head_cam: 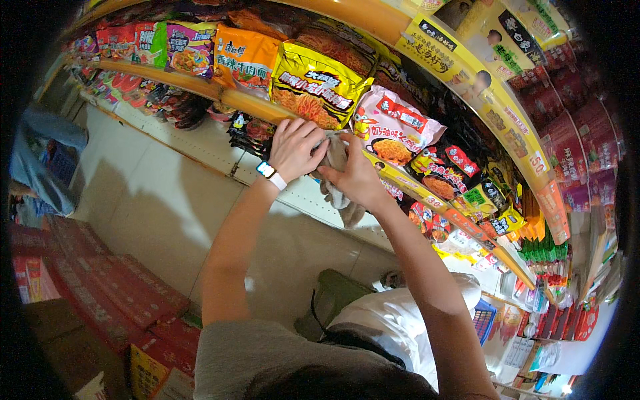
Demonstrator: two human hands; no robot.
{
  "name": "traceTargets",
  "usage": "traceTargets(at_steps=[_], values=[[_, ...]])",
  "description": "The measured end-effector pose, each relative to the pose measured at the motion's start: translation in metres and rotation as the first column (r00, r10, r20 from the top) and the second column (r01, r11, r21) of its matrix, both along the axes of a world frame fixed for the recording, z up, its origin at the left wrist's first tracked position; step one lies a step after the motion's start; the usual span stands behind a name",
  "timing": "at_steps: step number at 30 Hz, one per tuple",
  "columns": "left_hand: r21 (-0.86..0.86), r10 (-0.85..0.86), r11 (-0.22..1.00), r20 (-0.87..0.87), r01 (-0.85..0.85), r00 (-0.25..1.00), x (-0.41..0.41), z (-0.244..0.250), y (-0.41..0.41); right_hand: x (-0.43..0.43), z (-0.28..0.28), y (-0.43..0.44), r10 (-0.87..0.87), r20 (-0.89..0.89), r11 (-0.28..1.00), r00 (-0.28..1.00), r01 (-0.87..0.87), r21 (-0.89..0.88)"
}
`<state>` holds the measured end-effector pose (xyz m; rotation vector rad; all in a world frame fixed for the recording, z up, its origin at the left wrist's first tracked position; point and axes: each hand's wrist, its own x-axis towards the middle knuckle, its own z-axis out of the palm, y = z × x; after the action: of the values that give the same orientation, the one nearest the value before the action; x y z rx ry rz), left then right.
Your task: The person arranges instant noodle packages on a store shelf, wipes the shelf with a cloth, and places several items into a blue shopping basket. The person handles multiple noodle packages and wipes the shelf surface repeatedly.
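Note:
A grey-brown cloth [337,160] is bunched at the yellow front rail of a store shelf, and its lower end hangs down. My right hand [355,175] grips it between thumb and fingers. My left hand [298,149], with a smartwatch on the wrist, lies against the rail at the cloth's left side; its fingers are bent, and whether they pinch the cloth is not clear. Just above the hands stand a yellow instant noodle packet [320,85] and a pink noodle packet [395,125]. An orange noodle packet [245,57] stands further left.
Black noodle packets [445,172] stand to the right. Stacked packets [250,132] lie on the white lower shelf [200,140]. Red cartons [120,285] are piled at lower left. A person's jeans-clad leg [42,155] shows at far left. A blue basket [483,320] is at lower right.

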<state>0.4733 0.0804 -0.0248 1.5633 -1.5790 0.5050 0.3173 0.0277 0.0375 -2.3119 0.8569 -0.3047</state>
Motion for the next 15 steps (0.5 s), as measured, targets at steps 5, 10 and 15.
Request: traceTargets(at_steps=[5,10,15], values=[[0.167,0.170,0.975,-0.138,-0.146,0.976,-0.003,0.012,-0.004,-0.011,-0.004,0.012,-0.008,0.163,0.998,0.987,0.017,-0.055],[0.280,0.440,0.876,-0.134,-0.392,0.888,0.015,0.019,0.001,-0.043,-0.006,0.025,-0.094,0.145,0.984,0.985,0.070,0.163],[0.361,0.696,0.682,-0.051,-0.636,0.716,0.033,0.016,0.004,-0.093,-0.017,0.030,-0.139,0.256,0.978,0.957,0.092,0.189]])
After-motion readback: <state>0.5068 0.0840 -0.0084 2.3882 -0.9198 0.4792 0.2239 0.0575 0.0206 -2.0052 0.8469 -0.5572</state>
